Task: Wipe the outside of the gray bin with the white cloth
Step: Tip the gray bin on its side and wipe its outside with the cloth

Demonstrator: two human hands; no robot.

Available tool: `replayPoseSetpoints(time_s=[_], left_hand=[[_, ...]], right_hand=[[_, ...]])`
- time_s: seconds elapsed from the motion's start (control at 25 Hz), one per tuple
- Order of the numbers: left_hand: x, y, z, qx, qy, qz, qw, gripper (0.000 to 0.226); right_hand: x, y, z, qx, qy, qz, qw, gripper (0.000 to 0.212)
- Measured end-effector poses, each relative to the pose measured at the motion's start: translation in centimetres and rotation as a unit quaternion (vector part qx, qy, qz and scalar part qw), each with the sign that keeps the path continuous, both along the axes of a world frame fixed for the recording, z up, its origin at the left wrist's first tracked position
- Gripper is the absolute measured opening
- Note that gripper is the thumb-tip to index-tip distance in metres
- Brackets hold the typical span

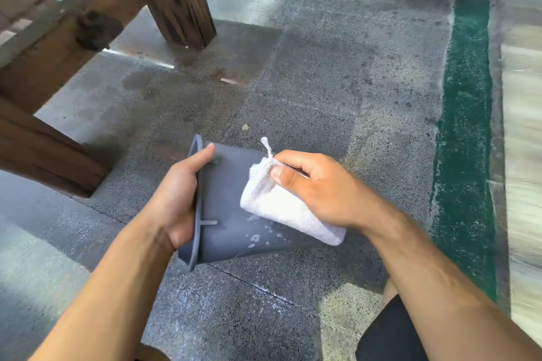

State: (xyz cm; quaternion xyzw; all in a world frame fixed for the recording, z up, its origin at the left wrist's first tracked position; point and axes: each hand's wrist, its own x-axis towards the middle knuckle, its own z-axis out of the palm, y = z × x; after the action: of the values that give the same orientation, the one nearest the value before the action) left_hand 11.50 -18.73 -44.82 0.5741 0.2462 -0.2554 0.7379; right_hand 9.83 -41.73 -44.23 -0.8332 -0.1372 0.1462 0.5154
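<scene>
A small gray plastic bin point(225, 202) lies tipped on its side, held up over the speckled gray stone floor point(322, 73), its rim pointing left. The left hand point(179, 196) grips that rim, thumb stretched along the outside wall, the other fingers hidden inside. The right hand point(316, 184) presses a folded white terry cloth point(281, 208) against the bin's outer wall, fingers curled over it, thumb pinching the fold. Pale droplets speckle the wall below the cloth.

cloth point(281, 208) on bin point(223, 199); hands either side

Both forearms bare, no sleeves — dark shorts point(393, 334) over the right knee.
</scene>
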Motion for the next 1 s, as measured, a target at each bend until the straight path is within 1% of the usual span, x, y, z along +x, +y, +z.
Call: replayPoseSetpoints(time_s=[0.08, 0.2, 0.28, 0.36, 0.44, 0.52, 0.6, 0.76, 0.92, 1.0], left_hand=[[-0.2, -1.2, 0.0, -0.024, 0.015, -0.027, 0.999, 0.052], [-0.5, -2.4, -0.6, -0.047, 0.027, -0.050, 0.997, 0.055], [-0.6, -2.8, -0.9, -0.047, 0.032, -0.060, 0.997, 0.057], [-0.6, -3.0, -1.0, -0.032, 0.036, -0.064, 0.997, 0.057], [-0.4, -3.2, -1.1, -0.016, 0.033, -0.063, 0.997, 0.056], [-0.3, -3.5, -1.1, -0.008, 0.032, -0.058, 0.998, 0.056], [-0.3, -3.7, -1.1, 0.000, 0.033, -0.054, 0.998, 0.057], [-0.1, -3.1, -1.1, -0.004, 0.049, -0.056, 0.997, 0.058], [0.0, -2.1, -1.5, 0.007, 0.076, -0.056, 0.995, 0.067], [0.1, -1.8, -1.6, 0.023, 0.080, -0.048, 0.995, 0.067]], right_hand=[[-0.1, 0.9, 0.4, -0.008, -0.001, 0.028, 1.000, 0.018], [-0.6, 2.7, 0.1, -0.089, -0.025, 0.031, 0.995, 0.017], [-1.5, 4.1, -0.6, -0.132, -0.060, -0.028, 0.989, 0.015], [-2.1, 5.3, -1.1, -0.176, -0.113, -0.098, 0.973, 0.019], [-2.1, 6.3, -1.7, -0.239, -0.166, -0.119, 0.949, 0.022], [-2.0, 6.7, -2.0, -0.285, -0.195, -0.134, 0.929, 0.033], [-1.9, 6.9, -2.3, -0.300, -0.215, -0.164, 0.915, 0.036], [-1.5, 7.6, -3.2, -0.314, -0.241, -0.196, 0.897, 0.027], [-1.5, 5.4, -4.8, -0.341, -0.220, -0.192, 0.894, 0.028], [-1.7, 3.8, -5.7, -0.358, -0.211, -0.192, 0.889, 0.028]])
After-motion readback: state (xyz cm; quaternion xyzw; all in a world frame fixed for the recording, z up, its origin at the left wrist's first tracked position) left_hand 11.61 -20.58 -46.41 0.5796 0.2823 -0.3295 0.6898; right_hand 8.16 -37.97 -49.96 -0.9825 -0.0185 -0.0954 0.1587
